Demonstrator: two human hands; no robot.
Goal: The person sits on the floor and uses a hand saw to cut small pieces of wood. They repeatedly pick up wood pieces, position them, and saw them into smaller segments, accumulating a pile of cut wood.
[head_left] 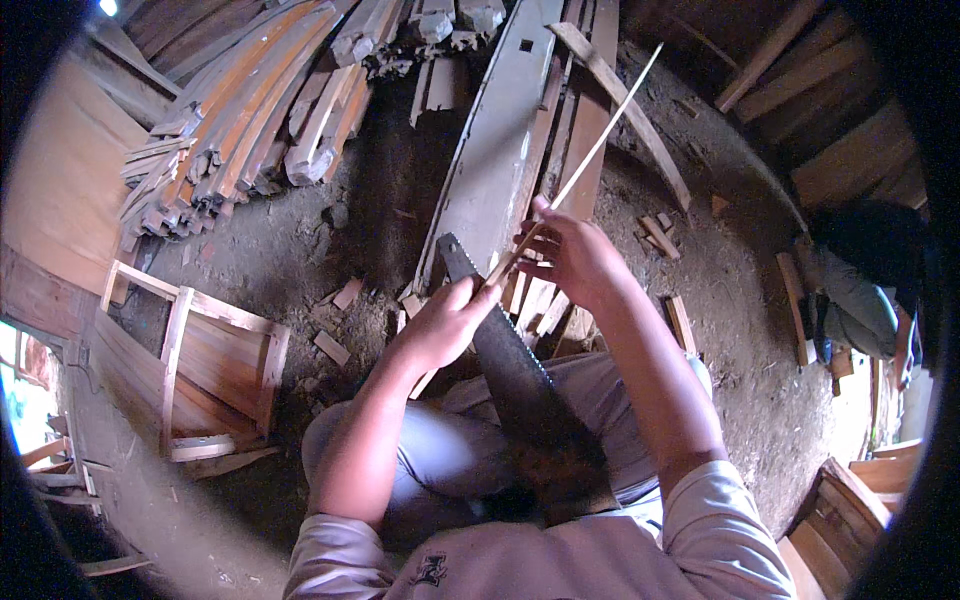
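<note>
A long, thin wooden strip (612,122) slants up and to the right in front of me. My left hand (438,328) pinches its near end between thumb and fingers. Farther along, my right hand (575,258) has its thumb and fingers curled loosely around the same strip. Across my lap lies a handsaw (525,385), its dark, toothed blade rising past my left hand with the tip near a board. Its lower end is in shadow against my shirt, and the handle cannot be made out.
A wide grey board (490,150) with a square hole stretches away ahead. Stacked timbers (235,95) fill the far left, and a wooden frame (225,370) stands at left. A curved wooden piece (635,120) and offcuts lie right. Another person (865,310) is at the far right.
</note>
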